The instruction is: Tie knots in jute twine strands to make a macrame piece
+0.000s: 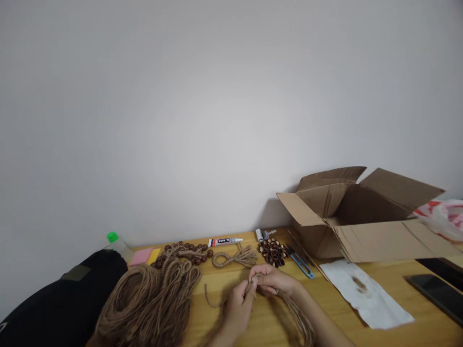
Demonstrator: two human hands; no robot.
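My left hand (239, 307) and my right hand (273, 280) meet near the table's middle, both closed on brown cord (294, 313). The pinched part lies between the fingertips and is mostly hidden. From my right hand a bundle of strands hangs down toward the front edge. A loose cord end sticks out left of my left hand. Just behind the hands lies a looped cord piece (235, 258) with a fringe of loose ends. Brown ring-like pieces (273, 251) are heaped behind my right hand, beside blue thread snips (302, 262).
Large cord hanks (144, 303) and a beaded cord (184, 251) lie at left, near a black bag (72, 299). A glue tube (224, 241) lies by the wall. At right are an open cardboard box (379, 238), a stained white tissue (369, 296) and a dark phone (437, 294).
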